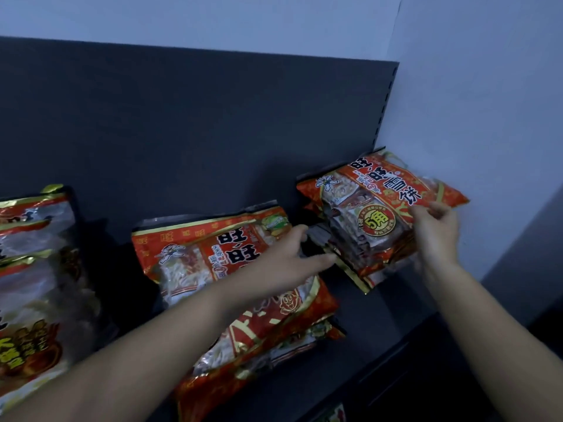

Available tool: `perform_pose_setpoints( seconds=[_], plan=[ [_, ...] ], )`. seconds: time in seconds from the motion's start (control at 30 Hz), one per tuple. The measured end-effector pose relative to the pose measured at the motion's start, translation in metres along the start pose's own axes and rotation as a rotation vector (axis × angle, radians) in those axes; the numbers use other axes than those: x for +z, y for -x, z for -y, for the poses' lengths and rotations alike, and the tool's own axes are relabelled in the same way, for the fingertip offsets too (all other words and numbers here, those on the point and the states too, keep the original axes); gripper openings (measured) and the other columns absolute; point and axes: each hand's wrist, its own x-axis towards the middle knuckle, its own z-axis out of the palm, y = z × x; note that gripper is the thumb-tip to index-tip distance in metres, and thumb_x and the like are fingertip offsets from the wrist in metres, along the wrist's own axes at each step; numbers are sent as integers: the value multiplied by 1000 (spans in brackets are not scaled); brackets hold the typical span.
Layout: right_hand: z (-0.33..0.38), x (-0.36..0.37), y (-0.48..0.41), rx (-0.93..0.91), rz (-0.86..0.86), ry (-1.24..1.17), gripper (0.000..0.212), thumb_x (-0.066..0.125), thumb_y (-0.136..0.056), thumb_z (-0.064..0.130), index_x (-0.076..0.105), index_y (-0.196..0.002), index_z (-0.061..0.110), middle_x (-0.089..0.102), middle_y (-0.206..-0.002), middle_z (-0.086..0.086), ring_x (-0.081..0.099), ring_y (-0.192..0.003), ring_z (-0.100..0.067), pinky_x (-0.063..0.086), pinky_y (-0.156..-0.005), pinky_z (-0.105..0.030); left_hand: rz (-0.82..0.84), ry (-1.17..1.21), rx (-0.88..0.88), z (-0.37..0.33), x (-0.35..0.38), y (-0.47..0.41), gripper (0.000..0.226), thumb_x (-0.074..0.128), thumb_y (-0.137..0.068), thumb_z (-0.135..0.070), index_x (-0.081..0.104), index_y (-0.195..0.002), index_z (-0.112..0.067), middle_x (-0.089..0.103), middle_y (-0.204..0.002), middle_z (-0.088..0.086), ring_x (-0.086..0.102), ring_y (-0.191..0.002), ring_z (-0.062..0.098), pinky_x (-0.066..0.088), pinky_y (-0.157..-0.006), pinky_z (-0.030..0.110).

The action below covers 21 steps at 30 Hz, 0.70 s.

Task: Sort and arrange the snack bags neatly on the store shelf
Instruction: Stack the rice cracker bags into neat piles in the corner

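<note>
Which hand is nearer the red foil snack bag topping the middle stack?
Left. The left hand is over the upper right corner of that red foil snack bag; the right hand is off to its right, gripping the tilted red bag by the wall.

The leftmost bag stack (30,269) is cut off.

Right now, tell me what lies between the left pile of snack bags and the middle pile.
Nothing. In the head view, only a bare, shadowed strip of shelf separates the left pile from the middle pile.
</note>
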Motion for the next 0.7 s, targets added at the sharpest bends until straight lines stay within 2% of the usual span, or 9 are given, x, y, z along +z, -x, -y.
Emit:
perform_pose_setpoints(
  seconds=[0.07,0.17,0.2,0.3,0.43,0.5,0.57,0.63,0.7],
  plan=[
    [-14,-6,-14,66,-53,37,50,73,-48,45,49,-91,34,52,-123,-6,59,-105,-23,52,-90,-46,38,86,-129,-14,10,-33,78,56,-89,-50,16,-149,-21,26,-154,-2,36,-131,15,34,-93,25],
    [-18,-5,-10,197,-70,10,79,80,-62,37,40,-128,20,37,-135,-6,48,-116,-21,45,-98,-44,-4,155,-242,-29,25,-76,84,58,-89,-48,13,-150,-12,27,-154,4,32,-137,22,31,-94,26],
    [-23,-5,-13,254,-51,-46,84,80,-66,34,34,-134,17,39,-136,-6,48,-118,-21,45,-98,-46,-5,195,-276,-32,30,-87,83,58,-89,-49,14,-150,-11,28,-154,5,30,-138,23,30,-97,29],
    [-33,-4,-15,418,61,-190,88,81,-65,41,38,-137,18,57,-127,-4,55,-114,-26,43,-98,-54,22,391,-365,-39,47,-114,67,57,-90,-48,34,-144,-15,36,-151,5,32,-138,23,28,-106,33],
    [-34,-2,-21,577,148,-307,77,81,-66,44,48,-131,18,63,-121,-7,60,-106,-27,48,-91,-50,53,651,-461,-41,64,-127,59,60,-85,-54,48,-131,-19,55,-129,5,51,-119,25,38,-86,35],
    [-28,0,-24,663,222,-386,52,72,-79,39,56,-120,12,65,-111,-11,62,-101,-29,48,-89,-48,45,699,-485,-35,68,-132,61,63,-79,-60,51,-124,-19,56,-128,7,56,-103,24,42,-88,37],
    [-17,3,-26,716,251,-465,31,63,-88,32,61,-107,8,66,-100,-14,62,-94,-30,46,-86,-48,50,744,-518,-31,69,-136,72,65,-74,-64,52,-125,-16,59,-123,10,56,-100,25,44,-94,40],
    [-8,4,-26,705,246,-509,29,61,-90,31,63,-105,6,68,-99,-14,63,-92,-30,48,-83,-46,73,801,-525,-32,67,-137,73,66,-72,-65,54,-123,-14,62,-111,11,58,-98,26,47,-87,42],
    [-6,3,-26,649,228,-576,33,59,-88,37,63,-107,9,68,-101,-13,63,-97,-29,49,-87,-45,62,849,-500,-36,64,-140,65,67,-73,-61,55,-115,-14,62,-105,11,59,-95,28,48,-79,41]
  ],
)
